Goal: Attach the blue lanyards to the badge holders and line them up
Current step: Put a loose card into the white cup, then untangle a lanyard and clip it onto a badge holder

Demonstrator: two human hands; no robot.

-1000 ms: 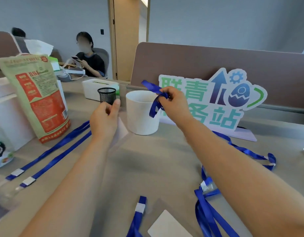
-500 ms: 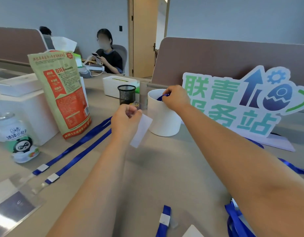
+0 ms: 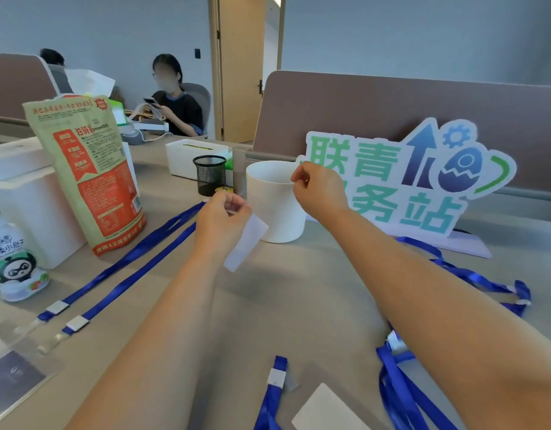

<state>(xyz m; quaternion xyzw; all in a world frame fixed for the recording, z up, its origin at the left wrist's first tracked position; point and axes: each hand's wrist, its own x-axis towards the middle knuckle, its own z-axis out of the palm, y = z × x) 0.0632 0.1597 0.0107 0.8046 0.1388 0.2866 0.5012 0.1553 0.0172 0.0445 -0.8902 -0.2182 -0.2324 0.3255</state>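
Observation:
My left hand (image 3: pixel 221 217) pinches the top of a clear badge holder (image 3: pixel 246 245), which hangs tilted above the table. My right hand (image 3: pixel 320 190) hovers at the right rim of a white cup (image 3: pixel 268 209) with its fingers curled, and no lanyard shows in it. Two blue lanyards (image 3: pixel 128 268) lie straight and side by side on the left, their clips meeting clear badge holders (image 3: pixel 16 377) at the lower left. Another lanyard end (image 3: pixel 275 389) and a white card (image 3: pixel 327 408) lie near the front edge. A tangle of blue lanyards (image 3: pixel 401 395) sits under my right forearm.
A green and red bag (image 3: pixel 91 175), a white box (image 3: pixel 22 197) and a panda-print can (image 3: pixel 13 262) stand at the left. A black mesh cup (image 3: pixel 209 173), a white tissue box (image 3: pixel 187 153) and a lettered sign (image 3: pixel 392 181) stand behind the cup. A person sits far back.
My right hand carried a blue lanyard to the white cup, and the lanyard is out of sight now. My left hand turned the badge holder so that it hangs down.

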